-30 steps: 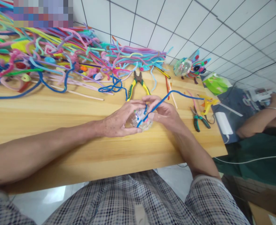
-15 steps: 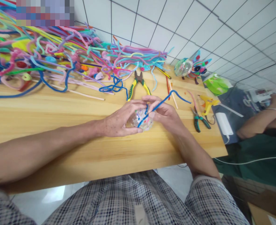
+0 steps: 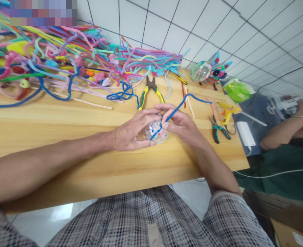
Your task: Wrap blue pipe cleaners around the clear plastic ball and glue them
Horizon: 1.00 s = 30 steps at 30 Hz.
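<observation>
My left hand point(image 3: 133, 132) is curled round a clear round plastic object point(image 3: 158, 138) with coloured bits showing in it, resting low over the table. My right hand point(image 3: 178, 120) pinches a blue pipe cleaner point(image 3: 177, 109) between thumb and fingers. One stretch of the pipe cleaner crosses the front of the clear object, and its free end bends up and away to the right. Just beyond my hands lie yellow-and-green pliers point(image 3: 151, 91) with their handles spread. A tangled blue pipe cleaner point(image 3: 124, 92) is left of the pliers.
A heap of coloured pipe cleaners point(image 3: 61, 55) fills the table's back left. To the right are green-handled pliers point(image 3: 219, 132), a yellow glue gun point(image 3: 228, 111), a white box with a cable point(image 3: 245, 133) and a pipe-cleaner animal point(image 3: 217, 72). Another person's arm point(image 3: 287, 130) is at far right.
The pipe cleaner's free end has swung slightly right, and the part by my right fingertips has a small kink now. Both hands keep nearly the same place. The view has shifted a little.
</observation>
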Available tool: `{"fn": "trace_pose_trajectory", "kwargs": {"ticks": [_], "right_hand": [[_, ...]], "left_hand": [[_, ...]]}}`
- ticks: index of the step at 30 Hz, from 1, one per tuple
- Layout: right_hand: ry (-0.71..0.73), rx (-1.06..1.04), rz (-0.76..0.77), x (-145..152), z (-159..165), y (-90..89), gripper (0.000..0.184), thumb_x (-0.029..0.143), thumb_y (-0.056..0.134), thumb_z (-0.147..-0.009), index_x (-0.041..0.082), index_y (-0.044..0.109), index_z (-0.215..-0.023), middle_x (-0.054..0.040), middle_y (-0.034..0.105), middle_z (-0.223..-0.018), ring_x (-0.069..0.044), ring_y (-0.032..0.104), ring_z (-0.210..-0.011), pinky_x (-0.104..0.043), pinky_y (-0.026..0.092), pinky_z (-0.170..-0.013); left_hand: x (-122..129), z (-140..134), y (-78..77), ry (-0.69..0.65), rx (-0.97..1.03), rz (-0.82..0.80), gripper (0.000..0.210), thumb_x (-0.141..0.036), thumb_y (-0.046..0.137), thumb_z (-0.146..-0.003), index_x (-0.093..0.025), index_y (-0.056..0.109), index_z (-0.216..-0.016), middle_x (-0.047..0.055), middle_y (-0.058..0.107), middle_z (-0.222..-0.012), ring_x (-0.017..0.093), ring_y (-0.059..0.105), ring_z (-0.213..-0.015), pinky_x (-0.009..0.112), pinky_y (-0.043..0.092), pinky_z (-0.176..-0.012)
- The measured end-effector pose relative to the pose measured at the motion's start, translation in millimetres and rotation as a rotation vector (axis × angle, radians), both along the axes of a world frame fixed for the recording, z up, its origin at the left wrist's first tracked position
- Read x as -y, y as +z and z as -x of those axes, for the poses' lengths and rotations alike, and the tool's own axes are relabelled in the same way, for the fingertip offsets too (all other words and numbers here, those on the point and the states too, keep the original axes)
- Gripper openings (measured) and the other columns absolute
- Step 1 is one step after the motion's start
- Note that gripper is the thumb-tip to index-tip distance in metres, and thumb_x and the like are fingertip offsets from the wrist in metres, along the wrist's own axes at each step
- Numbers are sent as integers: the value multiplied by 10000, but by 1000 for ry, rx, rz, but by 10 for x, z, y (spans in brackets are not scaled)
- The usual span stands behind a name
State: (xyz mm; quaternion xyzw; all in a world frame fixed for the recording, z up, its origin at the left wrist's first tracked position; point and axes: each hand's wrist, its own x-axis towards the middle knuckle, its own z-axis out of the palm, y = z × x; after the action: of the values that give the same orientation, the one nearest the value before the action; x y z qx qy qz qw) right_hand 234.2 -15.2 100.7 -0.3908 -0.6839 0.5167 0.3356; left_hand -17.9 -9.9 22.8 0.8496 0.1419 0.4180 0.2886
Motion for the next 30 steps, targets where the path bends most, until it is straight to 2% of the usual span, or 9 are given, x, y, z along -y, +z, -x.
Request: {"fn": "trace_pose_trajectory", "kwargs": {"ticks": [4, 7, 15, 20, 26, 30], "right_hand": [[18, 33, -66, -1, -21, 38, 218, 521, 882, -934, 311, 823, -928, -46, 719, -1526, -286, 642, -1476, -505, 420, -1345], [11, 47, -98, 11, -19, 45, 195, 509, 877, -939, 321, 824, -939, -38, 718, -1520, -284, 640, -1471, -522, 410, -1355], [-40, 30, -143, 54, 25, -8, 188, 511, 869, -943, 331, 816, -950, -43, 735, -1486, -298, 626, -1478, -548, 409, -1355], [-58, 11, -177, 69, 47, -67, 174, 501, 853, -960, 333, 810, -975, -47, 727, -1471, -296, 629, -1474, -549, 422, -1347], [-121, 33, -210, 104, 99, -111, 219, 541, 840, -961, 327, 792, -959, -55, 724, -1455, -297, 645, -1436, -544, 450, -1322], [-117, 31, -256, 115, 117, -117, 183, 503, 821, -978, 322, 792, -971, -65, 735, -1421, -291, 663, -1419, -522, 473, -1298]], "left_hand": [[13, 18, -4, -5, -36, 10, 839, -442, 789, -1032, -327, 358, -1743, 225, 418, -1734, 416, 398, -1676, 670, 445, -1348], [16, 25, -2, -16, -61, 0, 866, -428, 774, -1044, -330, 304, -1764, 227, 401, -1733, 395, 399, -1674, 652, 458, -1343], [26, 6, -23, 15, -20, 23, 831, -435, 773, -1029, -313, 352, -1735, 209, 494, -1684, 390, 450, -1643, 681, 482, -1305], [35, -8, 24, 10, 14, 33, 843, -415, 806, -998, -319, 372, -1714, 186, 550, -1644, 405, 497, -1602, 683, 481, -1301], [58, 18, 123, -10, -4, 71, 672, -438, 681, -1099, -285, 391, -1686, 193, 549, -1638, 372, 498, -1591, 636, 493, -1298], [89, 7, 150, 15, 9, 131, 565, -466, 617, -1137, -275, 439, -1639, 179, 549, -1631, 340, 518, -1570, 584, 506, -1287]]}}
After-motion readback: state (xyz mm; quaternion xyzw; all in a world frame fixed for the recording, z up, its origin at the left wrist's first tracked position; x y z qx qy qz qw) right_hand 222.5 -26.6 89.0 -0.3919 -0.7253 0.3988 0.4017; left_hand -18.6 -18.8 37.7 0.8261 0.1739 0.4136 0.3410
